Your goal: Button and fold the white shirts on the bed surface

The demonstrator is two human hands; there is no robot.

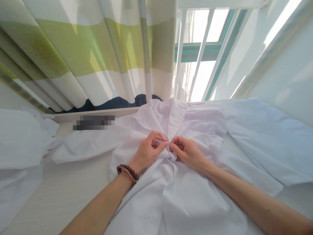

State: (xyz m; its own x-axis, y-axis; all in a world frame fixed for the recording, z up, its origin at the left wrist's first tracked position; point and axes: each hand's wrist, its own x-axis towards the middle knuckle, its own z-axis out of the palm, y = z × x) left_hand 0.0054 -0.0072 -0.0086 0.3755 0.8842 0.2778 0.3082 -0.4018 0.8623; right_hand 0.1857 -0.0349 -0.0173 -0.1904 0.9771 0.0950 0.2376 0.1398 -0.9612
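Observation:
A white garment with a collar, long sleeves and a front opening, which looks like a white coat or shirt (pixel 195 195), lies spread out before me, its collar toward the window. My left hand (pixel 153 147) pinches the front edge of the cloth between thumb and forefinger. Right beside it, my right hand (pixel 184 150) pinches the same front edge, the fingertips of both hands almost touching. Whether a button sits between the fingers is too small to tell. Around the hands the fabric is gathered in folds. Dark beads and a copper-coloured band (pixel 128 173) circle my left wrist.
More white cloth (pixel 19 140) lies bunched at the left. A blurred-out dark object (pixel 94 122) rests near the back ledge (pixel 122 111). Green and white curtains (pixel 102 49) hang behind, next to white bars (pixel 201 52) before a window. A pale wall (pixel 288 71) stands at the right.

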